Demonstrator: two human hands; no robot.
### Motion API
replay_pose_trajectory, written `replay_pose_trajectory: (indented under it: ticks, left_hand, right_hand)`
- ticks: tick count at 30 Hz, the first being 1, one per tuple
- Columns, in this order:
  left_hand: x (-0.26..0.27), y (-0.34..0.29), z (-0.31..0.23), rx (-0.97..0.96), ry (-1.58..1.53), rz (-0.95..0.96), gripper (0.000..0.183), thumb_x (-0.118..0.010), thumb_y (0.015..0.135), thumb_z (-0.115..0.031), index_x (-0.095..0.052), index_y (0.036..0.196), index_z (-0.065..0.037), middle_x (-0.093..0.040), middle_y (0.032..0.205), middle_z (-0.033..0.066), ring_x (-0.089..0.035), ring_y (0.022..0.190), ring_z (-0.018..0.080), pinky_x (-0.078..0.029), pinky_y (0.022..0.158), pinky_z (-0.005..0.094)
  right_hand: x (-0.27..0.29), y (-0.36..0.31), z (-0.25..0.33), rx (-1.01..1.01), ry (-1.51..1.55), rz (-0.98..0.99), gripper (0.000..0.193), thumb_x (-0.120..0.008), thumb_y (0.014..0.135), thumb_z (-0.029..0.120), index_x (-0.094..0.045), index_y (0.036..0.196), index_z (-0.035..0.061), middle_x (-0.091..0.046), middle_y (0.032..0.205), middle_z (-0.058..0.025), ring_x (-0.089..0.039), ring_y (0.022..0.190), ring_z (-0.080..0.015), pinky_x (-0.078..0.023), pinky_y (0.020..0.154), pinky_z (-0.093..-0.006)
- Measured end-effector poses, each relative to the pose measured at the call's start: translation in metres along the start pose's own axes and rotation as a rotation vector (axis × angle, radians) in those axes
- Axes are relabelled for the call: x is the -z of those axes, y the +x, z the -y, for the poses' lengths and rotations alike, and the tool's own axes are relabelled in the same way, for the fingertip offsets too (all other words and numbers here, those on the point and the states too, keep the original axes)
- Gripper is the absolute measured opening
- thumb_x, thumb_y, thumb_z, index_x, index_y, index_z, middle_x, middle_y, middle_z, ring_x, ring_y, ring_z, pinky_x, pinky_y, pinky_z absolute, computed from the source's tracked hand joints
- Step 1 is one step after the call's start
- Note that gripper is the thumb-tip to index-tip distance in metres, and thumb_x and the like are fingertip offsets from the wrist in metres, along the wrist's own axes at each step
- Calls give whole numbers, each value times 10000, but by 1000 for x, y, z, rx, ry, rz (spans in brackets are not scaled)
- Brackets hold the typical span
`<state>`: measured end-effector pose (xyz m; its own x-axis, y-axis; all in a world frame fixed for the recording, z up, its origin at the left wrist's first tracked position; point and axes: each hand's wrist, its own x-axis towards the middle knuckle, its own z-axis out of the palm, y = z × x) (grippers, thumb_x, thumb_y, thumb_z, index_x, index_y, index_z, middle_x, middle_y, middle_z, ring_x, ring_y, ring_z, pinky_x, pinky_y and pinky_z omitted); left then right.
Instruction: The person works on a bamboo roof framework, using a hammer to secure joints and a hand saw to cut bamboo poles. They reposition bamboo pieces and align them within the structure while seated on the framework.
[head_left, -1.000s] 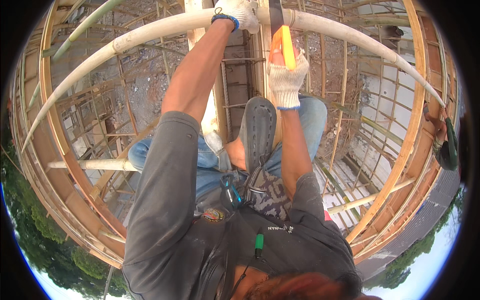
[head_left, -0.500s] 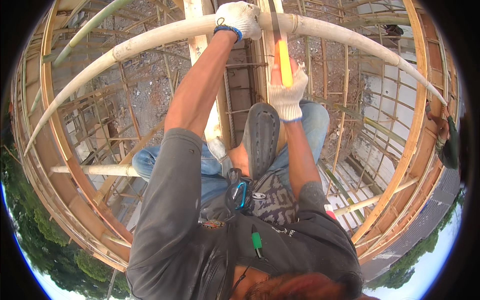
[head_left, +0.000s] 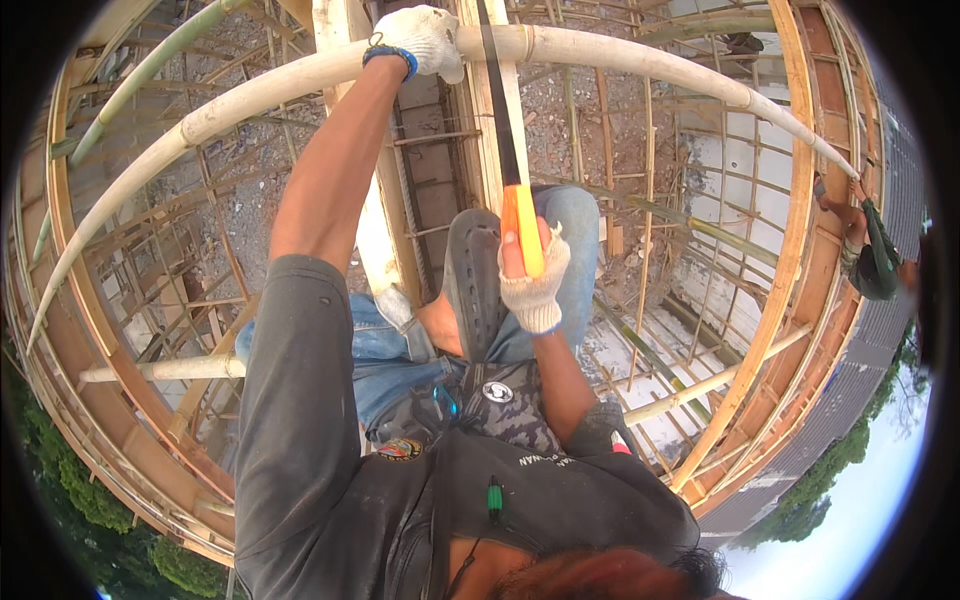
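Above rubble-strewn ground (head_left: 550,110), I sit among pale timber beams (head_left: 375,230) and a lattice of thin bamboo sticks (head_left: 650,190), brown boards (head_left: 804,140) bowing along both sides, trees (head_left: 85,480) at lower left and a grey corrugated roof (head_left: 850,385) at lower right. Across the beams, nearly spanning the view, lies a thick, pale bamboo pole (head_left: 620,55); near its right end is another person (head_left: 872,260), partly seen. I wear a dark grey shirt (head_left: 310,370) and blue jeans (head_left: 572,230). My saw (head_left: 508,140), black-bladed with an orange-yellow handle, crosses the pole just right of my left hand (head_left: 425,42); whether it bites into the pole, I cannot tell. That hand, in a white knit glove, is clamped over the pole; my gloved right hand (head_left: 545,285) is wrapped round the saw handle, thumb along its side. My shirt bears a round, multicoloured badge (head_left: 400,448) and white lettering (head_left: 545,461); a white round emblem (head_left: 497,392) marks the patterned cloth at my lap. Compared with half a second ago, my right hand is drawn back toward my lap and more blade shows on my side of the pole, while my left hand keeps its place.
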<state>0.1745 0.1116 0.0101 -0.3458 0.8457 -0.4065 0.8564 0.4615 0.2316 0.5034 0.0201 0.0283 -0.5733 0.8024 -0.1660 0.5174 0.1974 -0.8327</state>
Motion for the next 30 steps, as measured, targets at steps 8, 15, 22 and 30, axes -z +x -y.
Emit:
replay_pose_trajectory:
  ticks: [8, 15, 22, 30]
  left_hand:
    - [-20, 7, -4, -9, 22, -19, 472, -815, 627, -348, -782, 1060, -163, -787, 1021, 133, -763, 965, 326, -615, 843, 442]
    - [-8, 13, -26, -13, 14, -85, 537, -801, 623, -328, -757, 1142, -198, -787, 1006, 107, -758, 956, 309, -613, 838, 453]
    - [-13, -4, -20, 73, 13, -222, 353, -809, 644, -314, -798, 939, -120, -792, 930, 166, -779, 922, 334, -617, 808, 439]
    - [-22, -1, -14, 71, 71, -228, 300, -763, 736, -307, -771, 997, -158, -795, 963, 156, -783, 938, 299, -590, 850, 439]
  right_hand:
    - [-25, 92, -9, 179, 113, -214, 184, -623, 946, 116, -735, 992, -23, -743, 820, -126, -704, 741, -217, -550, 696, -362]
    - [-29, 163, 14, 242, 170, -329, 142, -654, 917, 106, -695, 933, -28, -659, 691, -116, -637, 615, -187, -526, 610, -340]
    - [-21, 95, -9, 190, 125, -218, 218, -672, 944, 209, -702, 974, -4, -675, 706, -109, -623, 584, -216, -507, 571, -341]
    - [-15, 24, -17, 258, 109, -258, 82, -640, 895, 76, -647, 879, -5, -613, 669, -171, -619, 563, -288, -494, 560, -402]
